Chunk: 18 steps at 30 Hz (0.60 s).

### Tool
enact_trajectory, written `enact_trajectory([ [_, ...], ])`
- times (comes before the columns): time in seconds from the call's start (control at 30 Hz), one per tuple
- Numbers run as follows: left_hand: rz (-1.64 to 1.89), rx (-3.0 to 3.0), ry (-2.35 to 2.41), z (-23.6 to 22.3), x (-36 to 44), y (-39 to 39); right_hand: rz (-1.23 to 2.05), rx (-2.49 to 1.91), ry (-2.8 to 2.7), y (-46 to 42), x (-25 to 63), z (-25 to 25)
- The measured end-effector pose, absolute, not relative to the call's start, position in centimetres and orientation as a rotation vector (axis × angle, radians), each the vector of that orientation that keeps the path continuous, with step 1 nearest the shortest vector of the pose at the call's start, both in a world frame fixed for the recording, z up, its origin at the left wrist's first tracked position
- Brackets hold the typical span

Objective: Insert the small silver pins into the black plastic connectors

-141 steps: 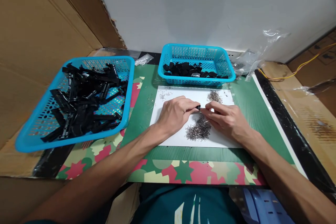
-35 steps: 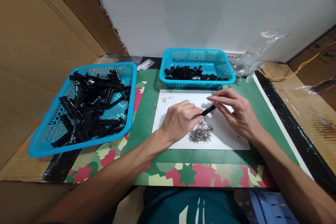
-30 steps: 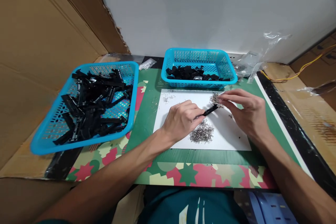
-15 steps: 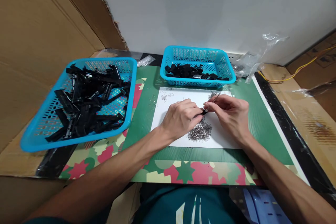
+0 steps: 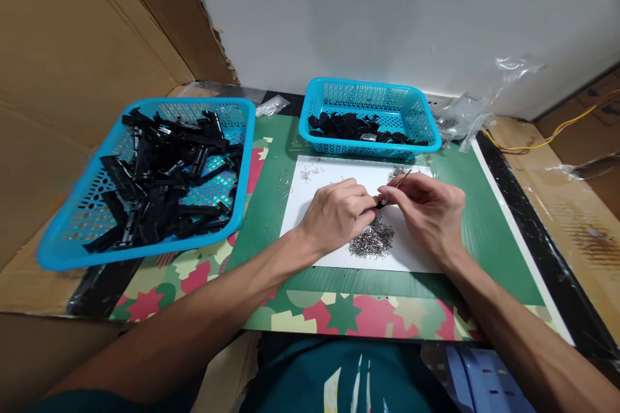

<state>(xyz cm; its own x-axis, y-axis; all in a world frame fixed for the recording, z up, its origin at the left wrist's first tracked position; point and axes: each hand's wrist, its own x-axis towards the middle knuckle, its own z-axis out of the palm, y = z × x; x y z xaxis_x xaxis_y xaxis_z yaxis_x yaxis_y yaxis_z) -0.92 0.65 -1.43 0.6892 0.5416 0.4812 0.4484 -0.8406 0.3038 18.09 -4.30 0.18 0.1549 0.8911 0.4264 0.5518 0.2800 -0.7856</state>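
Note:
My left hand is closed round a small black plastic part, whose tip shows between the two hands. My right hand pinches a thin metal pin that sticks up from its fingertips, which meet the black part's end. Both hands rest on a white sheet of paper. A heap of small metal pins lies just below the hands, and a smaller heap lies behind the right hand.
A large blue basket of long black plastic parts sits at the left. A smaller blue basket with small black parts stands behind the paper. Clear plastic bags lie at the back right. Cardboard walls the left side; a green mat covers the table.
My right hand reached to the far pin heap, then came back with a pin to the black part in my left hand. The left hand stayed in place.

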Motion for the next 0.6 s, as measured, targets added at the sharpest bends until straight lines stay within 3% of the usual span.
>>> enact_trajectory([
  [0.6,0.867,2.571,0.896,-1.56,-0.79,0.73,0.455,-1.349,-1.587,-3.44,18.65,-0.13],
])
